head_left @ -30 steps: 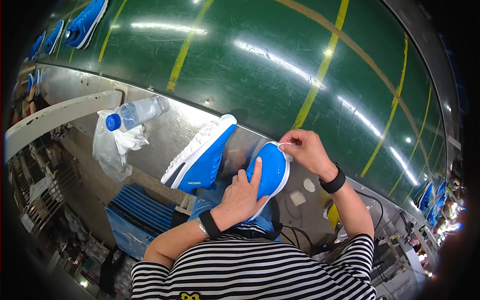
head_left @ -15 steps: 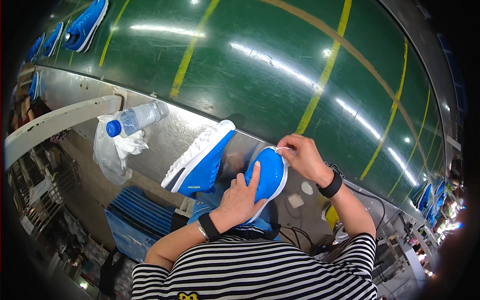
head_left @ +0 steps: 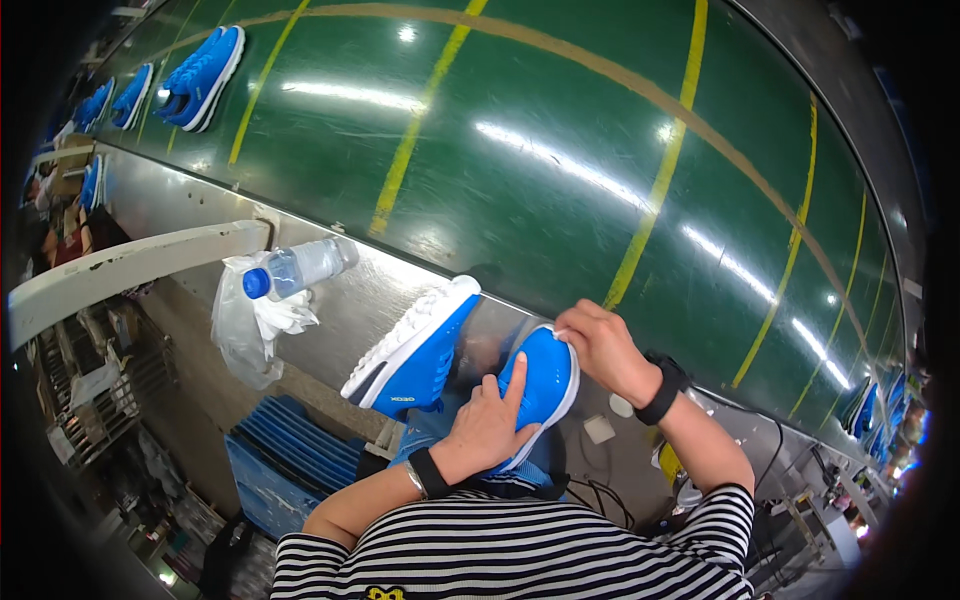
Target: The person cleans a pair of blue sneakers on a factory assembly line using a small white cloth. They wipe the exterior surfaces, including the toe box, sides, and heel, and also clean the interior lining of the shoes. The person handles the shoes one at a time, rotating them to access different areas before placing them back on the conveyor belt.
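A blue sneaker (head_left: 546,374) with a white sole rests at the metal ledge in front of me, toe pointing away. My left hand (head_left: 490,425) grips it from the left, with the index finger stretched along the upper. At the toe, my right hand (head_left: 600,345) is closed in a pinch against the white sole edge. A bit of white material, perhaps cloth, shows at its fingertips, mostly hidden. Left of this shoe, a second blue sneaker (head_left: 425,360) lies on its side, its chunky white sole facing up and left.
Beyond the metal ledge (head_left: 360,320) runs a green conveyor belt (head_left: 530,210) with yellow lines, carrying blue sneakers (head_left: 205,80) at the far left. A blue-capped water bottle (head_left: 305,268) and a white plastic bag (head_left: 245,325) sit beside a pale curved bar (head_left: 140,265).
The whole view has shifted, so everything sits lower and slightly right. My right fingers stay at the toe, with less of the white material showing. The left hand keeps its grip.
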Demonstrator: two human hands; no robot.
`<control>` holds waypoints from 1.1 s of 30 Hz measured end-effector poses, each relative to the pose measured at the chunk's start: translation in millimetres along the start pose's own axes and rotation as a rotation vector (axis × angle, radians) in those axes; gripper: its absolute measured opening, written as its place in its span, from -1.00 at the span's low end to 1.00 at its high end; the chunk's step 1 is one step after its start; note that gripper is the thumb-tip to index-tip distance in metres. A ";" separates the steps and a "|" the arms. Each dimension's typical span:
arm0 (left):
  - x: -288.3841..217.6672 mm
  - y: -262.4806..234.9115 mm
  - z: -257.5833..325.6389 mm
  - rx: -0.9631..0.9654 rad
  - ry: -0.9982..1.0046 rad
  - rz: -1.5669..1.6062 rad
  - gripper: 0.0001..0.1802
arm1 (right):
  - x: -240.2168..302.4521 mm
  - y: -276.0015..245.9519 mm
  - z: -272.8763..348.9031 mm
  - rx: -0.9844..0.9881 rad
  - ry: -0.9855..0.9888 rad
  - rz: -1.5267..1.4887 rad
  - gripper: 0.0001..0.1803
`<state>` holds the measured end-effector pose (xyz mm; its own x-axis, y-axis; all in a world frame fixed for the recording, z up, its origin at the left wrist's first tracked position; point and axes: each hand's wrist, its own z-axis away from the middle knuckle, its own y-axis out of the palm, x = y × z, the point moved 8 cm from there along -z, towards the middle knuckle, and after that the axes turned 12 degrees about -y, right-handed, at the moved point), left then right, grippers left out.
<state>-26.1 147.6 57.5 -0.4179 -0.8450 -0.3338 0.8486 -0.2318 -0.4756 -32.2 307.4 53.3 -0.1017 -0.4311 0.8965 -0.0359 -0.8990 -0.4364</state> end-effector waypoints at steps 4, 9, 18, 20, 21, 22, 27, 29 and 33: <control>-2.2 0.7 0.2 -0.024 -0.006 -0.004 0.07 | -17.8 11.8 -20.7 0.059 0.001 0.062 -0.92; -1.5 -1.5 2.2 -0.014 0.000 0.011 0.07 | -46.4 -0.1 -0.2 -0.187 0.256 -0.300 -0.92; 3.4 -0.8 3.9 -0.055 0.039 0.027 0.10 | -20.4 0.5 32.2 -0.305 0.096 -0.180 -0.93; 7.5 1.0 1.8 -0.065 0.055 0.030 0.11 | -12.3 -0.1 47.2 -0.375 0.113 -0.143 -0.93; 7.3 -0.3 1.8 -0.069 0.063 0.032 0.11 | -8.8 -0.6 55.1 -0.411 0.123 -0.125 -0.92; 7.6 -0.2 1.8 -0.068 0.070 0.033 0.11 | -4.4 1.7 63.0 -0.445 0.077 -0.082 -0.89; 6.8 -0.3 0.5 -0.075 0.101 0.023 0.12 | 11.4 16.2 91.8 -0.584 0.014 0.011 -0.83; 6.3 0.6 0.0 -0.082 0.120 0.001 0.12 | 17.0 20.6 101.8 -0.634 -0.016 0.060 -0.82; 10.6 4.1 -2.0 -0.089 0.143 -0.033 0.12 | 28.8 38.3 122.5 -0.729 -0.008 0.121 -0.81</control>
<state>-27.7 138.7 50.4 -0.4927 -0.7588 -0.4261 0.8040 -0.2096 -0.5564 85.3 251.2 71.7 -0.1396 -0.5273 0.8381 -0.6768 -0.5670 -0.4695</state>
